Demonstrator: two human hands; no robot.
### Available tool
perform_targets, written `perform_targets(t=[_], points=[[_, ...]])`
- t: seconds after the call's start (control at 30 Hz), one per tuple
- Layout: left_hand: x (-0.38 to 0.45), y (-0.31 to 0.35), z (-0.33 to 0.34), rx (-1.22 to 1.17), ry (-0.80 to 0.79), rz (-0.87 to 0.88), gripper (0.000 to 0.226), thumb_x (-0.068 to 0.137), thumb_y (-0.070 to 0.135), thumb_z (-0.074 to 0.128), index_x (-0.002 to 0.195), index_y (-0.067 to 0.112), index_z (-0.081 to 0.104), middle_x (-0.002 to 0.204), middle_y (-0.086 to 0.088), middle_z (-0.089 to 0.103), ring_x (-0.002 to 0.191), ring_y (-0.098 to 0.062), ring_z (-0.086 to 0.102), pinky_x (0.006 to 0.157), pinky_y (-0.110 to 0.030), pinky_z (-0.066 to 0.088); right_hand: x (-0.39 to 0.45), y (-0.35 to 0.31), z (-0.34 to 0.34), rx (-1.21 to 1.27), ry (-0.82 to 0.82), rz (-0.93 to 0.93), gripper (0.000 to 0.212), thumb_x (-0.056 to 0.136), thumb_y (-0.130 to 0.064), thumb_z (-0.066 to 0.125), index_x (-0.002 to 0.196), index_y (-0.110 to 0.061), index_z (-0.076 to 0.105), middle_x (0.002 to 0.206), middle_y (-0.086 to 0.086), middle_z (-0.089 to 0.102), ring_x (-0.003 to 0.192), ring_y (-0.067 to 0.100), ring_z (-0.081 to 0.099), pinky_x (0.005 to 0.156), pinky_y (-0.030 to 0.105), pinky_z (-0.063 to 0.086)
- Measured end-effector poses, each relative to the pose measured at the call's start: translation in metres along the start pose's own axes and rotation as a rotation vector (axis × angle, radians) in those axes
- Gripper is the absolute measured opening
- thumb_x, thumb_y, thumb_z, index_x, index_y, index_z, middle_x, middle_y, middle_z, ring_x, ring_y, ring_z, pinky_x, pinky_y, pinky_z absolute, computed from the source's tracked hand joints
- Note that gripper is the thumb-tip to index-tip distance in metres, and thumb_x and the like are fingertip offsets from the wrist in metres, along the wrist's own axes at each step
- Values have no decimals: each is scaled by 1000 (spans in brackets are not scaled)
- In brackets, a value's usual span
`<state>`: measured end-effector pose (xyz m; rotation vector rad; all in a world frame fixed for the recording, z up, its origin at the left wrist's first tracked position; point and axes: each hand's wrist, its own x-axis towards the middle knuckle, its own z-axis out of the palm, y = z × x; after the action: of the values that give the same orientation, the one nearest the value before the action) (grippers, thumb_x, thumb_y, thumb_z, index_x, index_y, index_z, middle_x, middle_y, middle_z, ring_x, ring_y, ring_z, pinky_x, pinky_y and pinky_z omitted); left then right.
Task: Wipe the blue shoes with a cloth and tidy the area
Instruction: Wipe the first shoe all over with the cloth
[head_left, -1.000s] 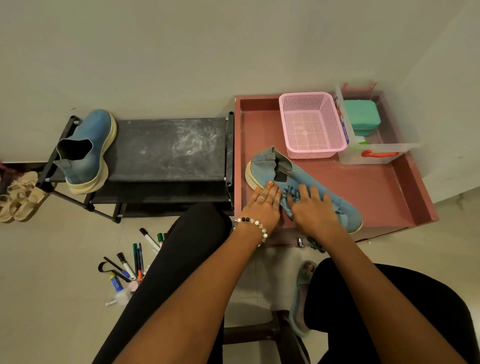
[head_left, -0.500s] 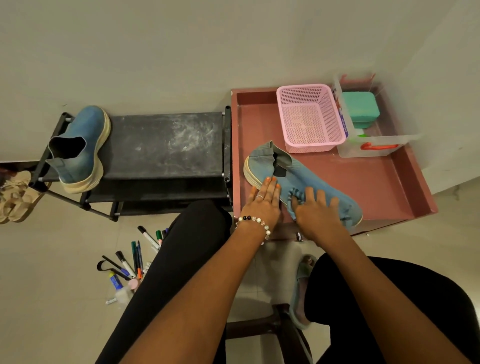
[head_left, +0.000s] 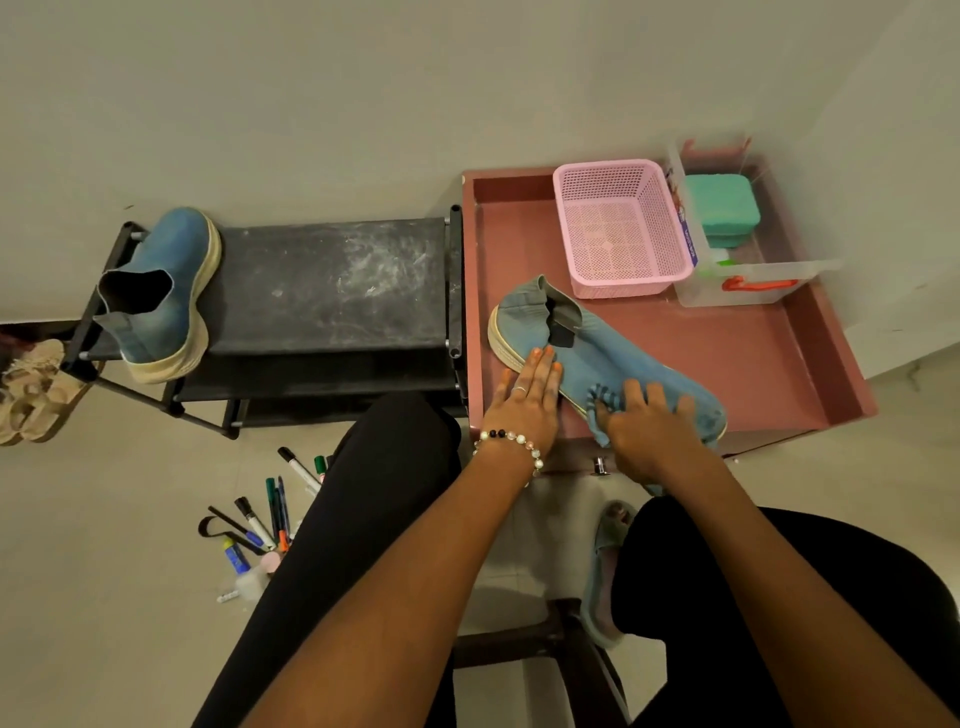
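Presently, head view, single frame.

Left hand (head_left: 524, 400): laid flat, fingers (head_left: 540, 366) straight and close together, tips pressed on the near side of the blue shoe (head_left: 618, 358) just behind its dark side gusset, palm over the sole edge. Holds nothing; a ring on one finger, a bead bracelet (head_left: 511, 441) at the wrist.

Right hand (head_left: 649, 431): palm down, fingers (head_left: 657, 395) slightly spread and curled over a bunched blue cloth (head_left: 602, 402), pressing it on the toe half of the same shoe. Cloth shows at the thumb side and trails below the hand.

Blue shoe: lying on its side in the pink desk tray (head_left: 769, 364), heel to the far left, toe to the near right, directly beneath both hands.

Second blue shoe (head_left: 166, 291): upright at the left end of the black shoe rack (head_left: 332, 286), well apart from the hands.

Pink basket (head_left: 618, 228): rear of the tray, beside a clear plastic box (head_left: 748, 280) containing a green case (head_left: 722, 205). Label on the box wall: printing too small to read.

Floor, left: scattered markers (head_left: 270, 514) and a small bottle; tan sandals (head_left: 31, 389) at the frame edge.
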<state>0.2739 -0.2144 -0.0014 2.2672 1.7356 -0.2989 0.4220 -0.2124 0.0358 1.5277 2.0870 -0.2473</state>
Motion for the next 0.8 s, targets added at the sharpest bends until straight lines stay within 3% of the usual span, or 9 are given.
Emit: perform_targets(t=[0.13, 0.27, 0.53, 0.7, 0.8], points=[[-1, 3, -2, -21, -2, -6, 62, 98, 3, 23, 149, 2, -12, 156, -12, -22, 145, -26, -19, 119, -43, -1, 0, 8, -4, 66, -73, 9, 40, 93, -26, 41, 134, -31, 42, 134, 12, 26, 128, 34, 23, 101, 51, 25], [3, 3, 2, -34, 4, -18, 56, 101, 7, 17, 149, 3, -11, 157, -11, -22, 145, -25, -19, 119, -42, 0, 19, -2, -6, -10, 44, -7, 42, 97, -27, 36, 139, -27, 34, 138, 14, 24, 128, 35, 24, 99, 49, 28], [5, 2, 8, -52, -2, -26, 54, 101, 12, 12, 149, 5, -12, 157, -7, -21, 145, -23, -19, 120, -41, 4, 49, -20, -20, -29, 254, -22, 42, 98, -23, 30, 139, -17, 39, 142, 16, 25, 127, 35, 27, 101, 48, 27], [3, 5, 7, -35, 7, -41, 55, 102, 12, 14, 149, 4, -13, 157, -9, -21, 145, -24, -19, 119, -41, 2, 40, -18, -17, -3, 222, -28, 41, 97, -25, 33, 138, -21, 40, 139, 13, 28, 126, 33, 28, 100, 47, 27], [3, 6, 6, -36, -11, -38, 57, 102, 10, 17, 149, 4, -14, 156, -10, -23, 144, -25, -20, 118, -42, 1, 23, -8, -9, 40, 84, -30, 41, 94, -34, 40, 134, -26, 43, 139, 11, 27, 127, 32, 25, 100, 47, 26]])
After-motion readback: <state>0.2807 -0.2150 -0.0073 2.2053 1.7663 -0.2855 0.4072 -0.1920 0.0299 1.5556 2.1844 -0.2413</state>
